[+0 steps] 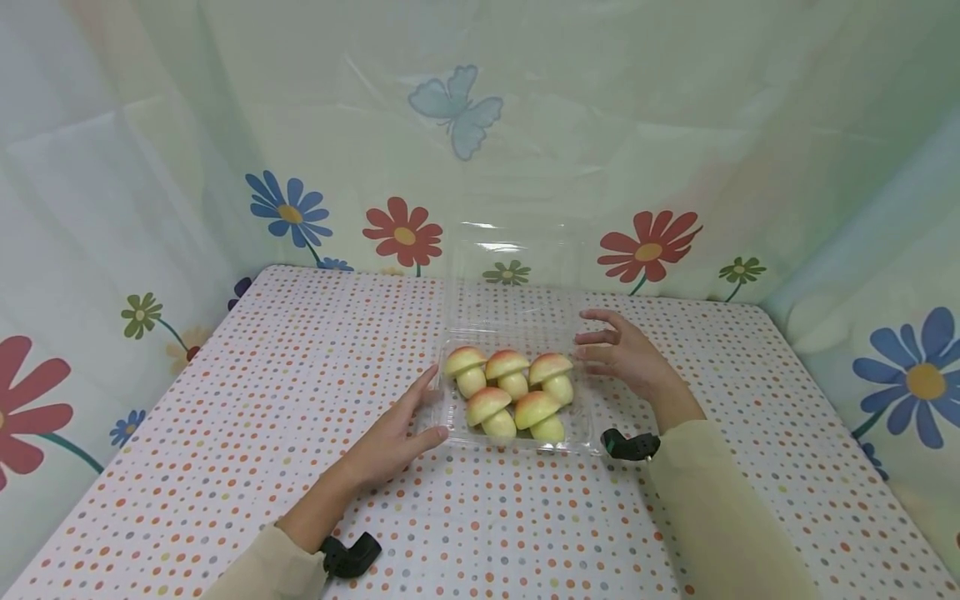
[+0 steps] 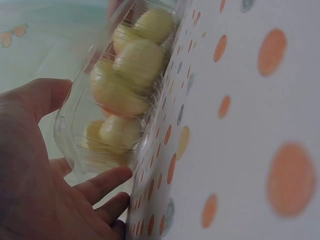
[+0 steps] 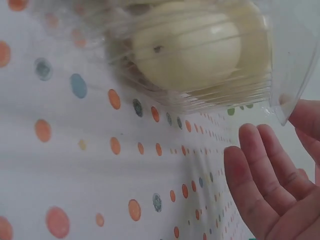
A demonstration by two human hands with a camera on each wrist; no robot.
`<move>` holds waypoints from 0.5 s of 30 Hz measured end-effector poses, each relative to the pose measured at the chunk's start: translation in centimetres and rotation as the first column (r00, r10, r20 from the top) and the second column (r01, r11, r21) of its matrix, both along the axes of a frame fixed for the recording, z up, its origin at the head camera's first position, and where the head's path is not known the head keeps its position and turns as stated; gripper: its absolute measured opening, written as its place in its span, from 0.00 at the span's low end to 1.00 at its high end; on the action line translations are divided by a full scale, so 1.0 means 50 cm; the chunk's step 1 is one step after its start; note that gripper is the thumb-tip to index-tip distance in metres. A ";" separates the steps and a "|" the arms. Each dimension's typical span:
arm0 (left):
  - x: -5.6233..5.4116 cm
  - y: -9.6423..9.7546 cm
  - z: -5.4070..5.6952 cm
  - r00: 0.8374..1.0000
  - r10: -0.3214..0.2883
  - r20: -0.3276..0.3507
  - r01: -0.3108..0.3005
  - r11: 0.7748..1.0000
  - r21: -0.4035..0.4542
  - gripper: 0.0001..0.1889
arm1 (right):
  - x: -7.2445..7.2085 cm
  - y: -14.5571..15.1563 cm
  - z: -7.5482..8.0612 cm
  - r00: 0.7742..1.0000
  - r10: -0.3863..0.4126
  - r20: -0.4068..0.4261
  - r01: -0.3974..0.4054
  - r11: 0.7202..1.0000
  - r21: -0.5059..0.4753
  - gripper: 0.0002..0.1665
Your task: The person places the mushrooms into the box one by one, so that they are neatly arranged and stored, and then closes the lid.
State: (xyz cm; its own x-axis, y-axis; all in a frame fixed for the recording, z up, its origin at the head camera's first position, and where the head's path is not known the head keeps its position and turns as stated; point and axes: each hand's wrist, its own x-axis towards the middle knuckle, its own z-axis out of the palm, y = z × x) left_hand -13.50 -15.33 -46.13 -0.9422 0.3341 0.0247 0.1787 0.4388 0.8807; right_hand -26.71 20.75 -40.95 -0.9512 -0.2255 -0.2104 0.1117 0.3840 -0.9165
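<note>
A clear plastic clamshell box [image 1: 581,429] sits on the table, its lid [image 1: 517,321] folded up at the back. Inside lie several mushroom-shaped pieces [image 1: 551,368], with reddish-yellow caps and pale green stems. My left hand [image 1: 393,437] is at the box's left side, thumb by the front corner and the other fingers spread along the wall; the left wrist view shows the thumb tip [image 2: 62,92] right at the rim. On the right, my right hand [image 1: 626,354] has its fingers spread beside the back right of the box. Its thumb [image 3: 305,117] meets the rim's corner in the right wrist view.
A white cloth with coloured dots [image 1: 247,433] covers the table. Behind it hangs a curtain [image 1: 675,125] printed with flowers and a butterfly, which also runs down both sides. Black wrist-camera mounts [image 1: 630,446] stick out from both cream sleeves [image 1: 720,508].
</note>
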 end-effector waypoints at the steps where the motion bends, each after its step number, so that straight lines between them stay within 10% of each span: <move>1: 0.000 0.000 0.000 1.000 0.003 -0.002 -0.003 1.000 -0.005 0.46 | 0.003 -0.002 0.001 1.000 -0.007 -0.014 0.007 1.000 0.006 0.43; 15: 0.002 0.001 0.002 0.999 0.034 0.015 -0.034 0.999 -0.038 0.47 | 0.021 -0.012 0.013 0.982 -0.023 -0.186 0.055 0.984 0.172 0.32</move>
State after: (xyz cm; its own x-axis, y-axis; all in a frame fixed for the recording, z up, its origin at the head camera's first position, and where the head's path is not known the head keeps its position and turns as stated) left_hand -13.38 -15.27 -46.03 -0.9532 0.3024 -0.0024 0.1493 0.4776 0.8658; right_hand -25.68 20.16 -40.32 -0.9846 -0.1624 -0.0652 -0.0332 0.5392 -0.8415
